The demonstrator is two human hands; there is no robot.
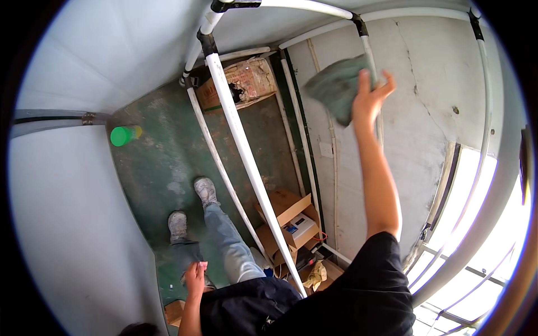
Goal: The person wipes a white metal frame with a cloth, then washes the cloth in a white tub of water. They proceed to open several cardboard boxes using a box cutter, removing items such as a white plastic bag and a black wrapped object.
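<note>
My right hand (370, 98) is raised at the upper right, gripping a grey-green cloth (336, 87) beside an upright white pipe (363, 42) with a black joint, near the pale wall (414, 67). The cloth is slightly blurred; whether it touches the pipe or wall I cannot tell. Low in the view, my left hand (196, 274) hangs by my legs with its fingers curled; what it holds, if anything, I cannot make out.
A white pipe frame (241, 151) crosses in front of me. Beyond it lie a torn carton (246, 78) and open boxes (291, 224). A green container (122, 136) stands on the green floor (154, 168). A grey panel (67, 213) borders the left, a bright window (465, 196) the right.
</note>
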